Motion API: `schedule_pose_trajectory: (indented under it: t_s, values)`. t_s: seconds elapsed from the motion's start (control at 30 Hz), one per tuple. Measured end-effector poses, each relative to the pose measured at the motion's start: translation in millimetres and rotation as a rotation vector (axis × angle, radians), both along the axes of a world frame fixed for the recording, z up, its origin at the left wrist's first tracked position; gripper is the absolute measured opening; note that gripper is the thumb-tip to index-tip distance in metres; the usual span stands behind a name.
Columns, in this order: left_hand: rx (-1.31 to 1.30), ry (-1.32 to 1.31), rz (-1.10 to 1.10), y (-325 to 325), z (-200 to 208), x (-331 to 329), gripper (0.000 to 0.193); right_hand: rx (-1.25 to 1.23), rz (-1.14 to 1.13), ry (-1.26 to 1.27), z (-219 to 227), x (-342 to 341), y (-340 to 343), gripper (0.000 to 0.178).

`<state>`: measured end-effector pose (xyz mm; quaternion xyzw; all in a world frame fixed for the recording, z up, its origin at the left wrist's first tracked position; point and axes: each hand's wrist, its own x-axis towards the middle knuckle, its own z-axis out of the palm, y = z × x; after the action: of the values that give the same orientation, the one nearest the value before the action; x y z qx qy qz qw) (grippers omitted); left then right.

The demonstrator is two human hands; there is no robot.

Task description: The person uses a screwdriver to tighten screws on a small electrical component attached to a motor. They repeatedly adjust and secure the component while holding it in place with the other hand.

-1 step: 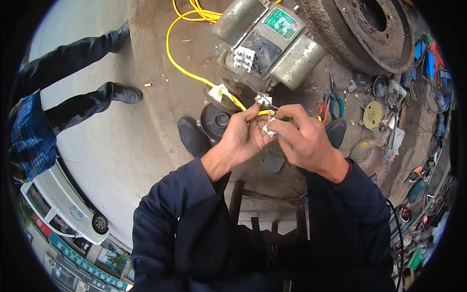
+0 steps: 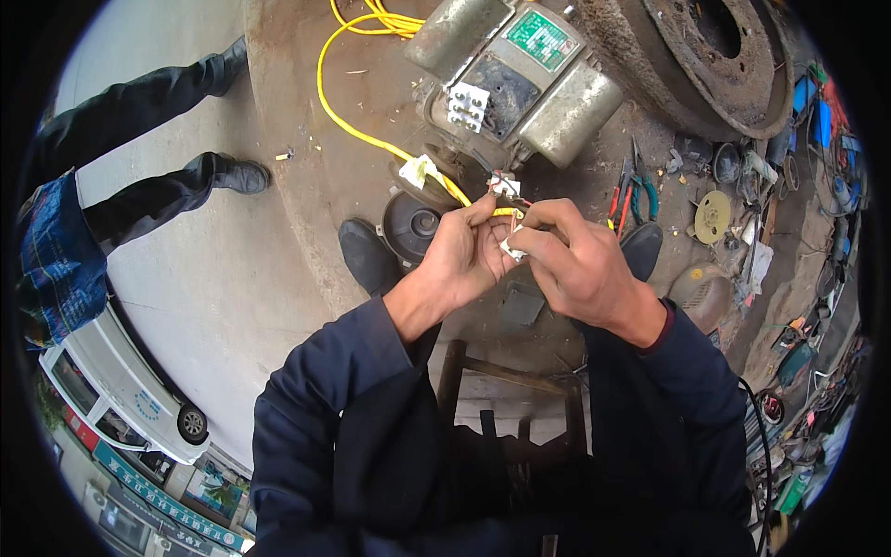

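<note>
The end of a yellow cable (image 2: 376,141) runs into my left hand (image 2: 452,260), which pinches it between thumb and fingers. My right hand (image 2: 594,274) has thumb and fingertips closed on a small white connector block (image 2: 511,249), with thin reddish wires from the cable end leading to it. My fingers partly cover that block. Just beyond the hands lies another white connector block (image 2: 504,185) with dark and red wires. Farther off stands a grey double-drum bench grinder or motor (image 2: 571,113) with a green label plate. A white terminal block (image 2: 467,107) rests on its casing.
Pliers (image 2: 640,190) with red and teal handles lie to the right. A rusty wheel rim (image 2: 742,65) is at the far right, near a yellow disc (image 2: 712,217). A round black cover (image 2: 410,227) sits by my left shoe. A person's legs (image 2: 158,102) are at left.
</note>
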<state>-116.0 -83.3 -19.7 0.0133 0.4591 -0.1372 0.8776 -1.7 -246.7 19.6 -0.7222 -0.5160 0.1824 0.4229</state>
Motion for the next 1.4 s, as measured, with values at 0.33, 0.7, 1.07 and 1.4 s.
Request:
schedule_pose_trajectory:
  t_s: [0.33,0.7,1.07,1.4]
  values:
    - [0.013,-0.114,-0.022,4.6,-19.9,-11.0,0.035,0.009,-0.068,0.077,4.4,-3.0,8.0,0.040]
    - [0.889,-0.317,-0.400,24.5,-6.3,-25.9,0.020,-0.273,-0.370,0.656,20.3,19.4,5.2,0.037]
    - [0.614,-0.251,-0.094,18.2,0.1,-5.4,0.037,-0.399,-0.385,0.941,11.5,25.0,27.5,0.039]
    - [0.214,-0.211,0.154,12.1,0.5,-0.7,0.031,-0.266,-0.343,0.439,11.4,4.3,35.9,0.035]
